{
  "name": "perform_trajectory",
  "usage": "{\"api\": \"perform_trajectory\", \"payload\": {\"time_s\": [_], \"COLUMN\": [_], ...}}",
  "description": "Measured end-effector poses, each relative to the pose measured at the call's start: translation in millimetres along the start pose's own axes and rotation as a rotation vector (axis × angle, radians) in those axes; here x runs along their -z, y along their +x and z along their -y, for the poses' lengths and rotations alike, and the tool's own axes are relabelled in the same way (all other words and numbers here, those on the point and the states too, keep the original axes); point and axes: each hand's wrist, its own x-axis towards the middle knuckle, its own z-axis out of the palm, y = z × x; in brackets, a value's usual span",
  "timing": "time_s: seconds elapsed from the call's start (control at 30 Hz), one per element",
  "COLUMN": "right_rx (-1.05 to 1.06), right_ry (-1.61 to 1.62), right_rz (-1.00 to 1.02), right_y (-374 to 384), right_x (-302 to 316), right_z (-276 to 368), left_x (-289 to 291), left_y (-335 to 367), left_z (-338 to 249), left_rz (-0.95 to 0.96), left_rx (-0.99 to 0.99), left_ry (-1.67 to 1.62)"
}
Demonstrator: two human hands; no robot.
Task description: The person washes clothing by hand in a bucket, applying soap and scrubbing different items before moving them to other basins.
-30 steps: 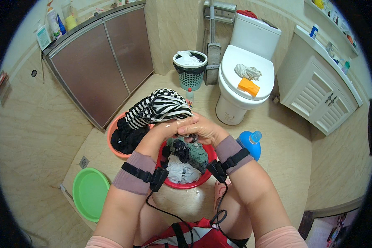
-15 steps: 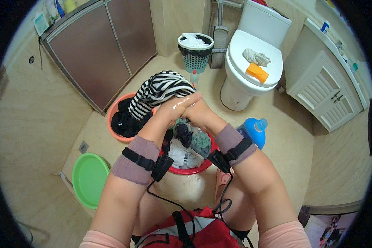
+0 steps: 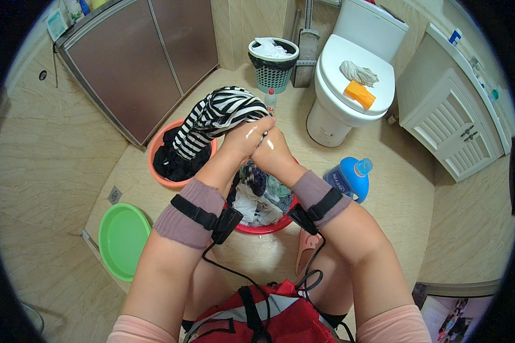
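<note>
Wet and shiny, my left hand (image 3: pixel 247 139) and my right hand (image 3: pixel 273 153) are pressed together, both closed around a black-and-white striped garment (image 3: pixel 226 108). Its bunched part arches up beyond my left hand, and its end hangs down over the orange basin (image 3: pixel 153 174), where black clothes (image 3: pixel 180 163) lie. Which part of the cloth is inside my fists is hidden. Beneath my wrists stands a red basin (image 3: pixel 267 230) with grey, white, green and dark laundry (image 3: pixel 260 203), partly covered by my forearms.
A green basin (image 3: pixel 123 243) is at the left, a blue detergent bottle (image 3: pixel 355 178) at the right. Ahead are a small red-capped bottle (image 3: pixel 270 102), a lined waste basket (image 3: pixel 276 77) and a toilet (image 3: pixel 332 74) bearing a grey cloth (image 3: pixel 358 73) and an orange packet (image 3: pixel 359 94).
My hands have shifted slightly and drawn closer together on the striped garment, which sits a little higher in view. The whole scene is shifted slightly by head movement.
</note>
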Motion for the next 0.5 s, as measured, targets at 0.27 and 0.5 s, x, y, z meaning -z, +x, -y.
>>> {"api": "perform_trajectory", "payload": {"time_s": [0.27,0.5], "right_rx": [0.046,-0.23], "right_ry": [-0.08,-0.235], "right_rz": [-0.04,0.127], "right_y": [-3,4], "right_x": [5,8], "right_z": [8,3], "left_x": [-2,-3], "left_y": [1,-2], "left_z": [1,-11], "left_rz": [0.004,0.046], "left_rx": [-0.043,0.087], "left_ry": [-0.074,-0.154]}}
